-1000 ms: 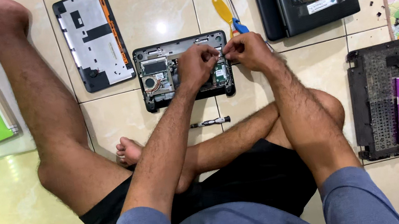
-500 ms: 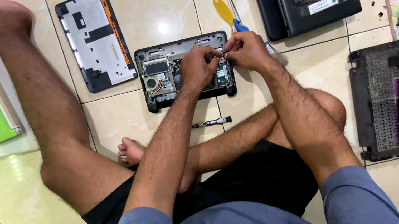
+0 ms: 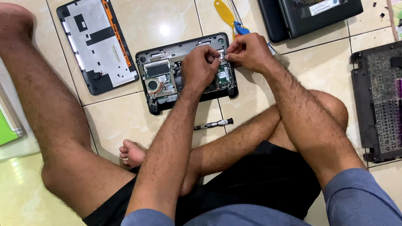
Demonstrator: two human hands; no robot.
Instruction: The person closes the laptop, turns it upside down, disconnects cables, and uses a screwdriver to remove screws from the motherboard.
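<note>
While the person sits on glossy cream tiles, the left hand (image 3: 199, 67) and right hand (image 3: 250, 52) meet over an opened small laptop (image 3: 163, 78), fingers pinched together on a tiny part too small to make out. The black rectangular case, circuit board and round fan exposed, lies with its long axis left to right. A slim screwdriver (image 3: 213, 124) lies just below it.

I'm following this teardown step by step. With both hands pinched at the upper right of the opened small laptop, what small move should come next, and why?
Probably ease the small part free. The left hand and right hand pinch something tiny between them over the opened laptop base; what it is can't be made out. The small screwdriver lies unused on the tile, so fingers alone seem enough.
</note>
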